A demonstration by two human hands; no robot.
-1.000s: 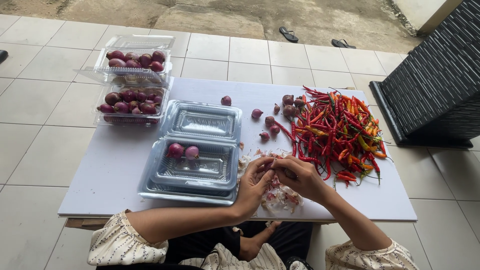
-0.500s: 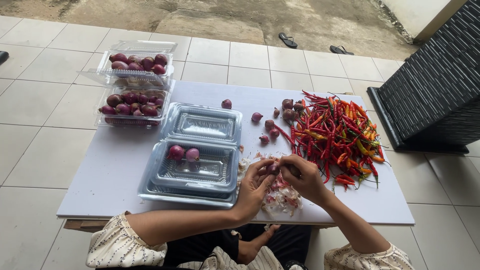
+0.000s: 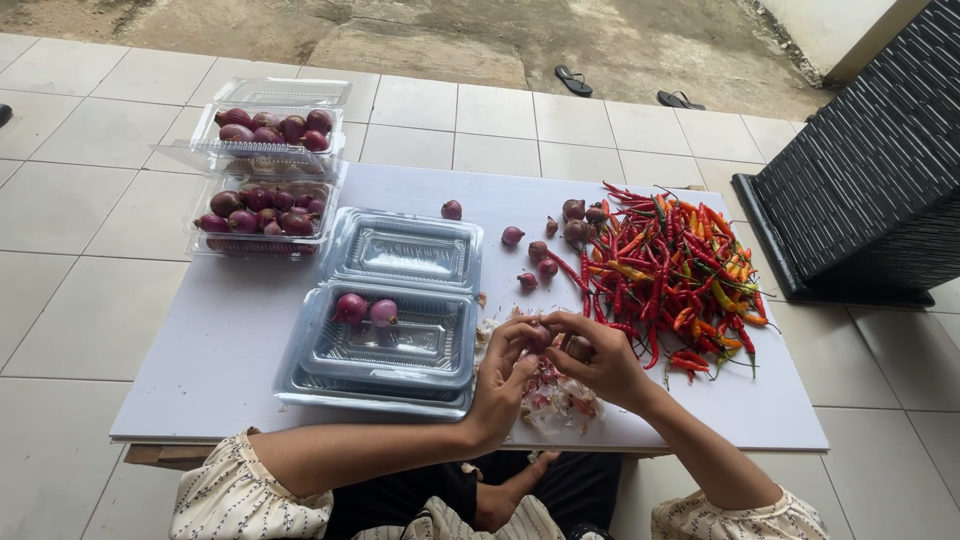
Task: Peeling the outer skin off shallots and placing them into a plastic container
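Both hands pinch one small shallot between them: left hand has its grip closed on the shallot from the near side, right hand has its fingertips pressed on it from the far side, hands touching. Shallot sits just above the near edge of the white worktop, directly over a pile of papery peels. Just left of my left hand: open clear clamshell container with two peeled shallots in its near compartment's far-left corner; lid half lies flat behind it. Far left of the worktop: two more clear trays filled with purple shallots, one behind the other, far one with its lid open. Loose unpeeled shallots scattered mid-worktop, between container and chilli heap. Right of my hands: big heap of red chillies, a few orange and green mixed in, nearest ones just beside my right hand. Tiled floor all round; dark woven panel leaning at right; pair of sandals on the concrete beyond.
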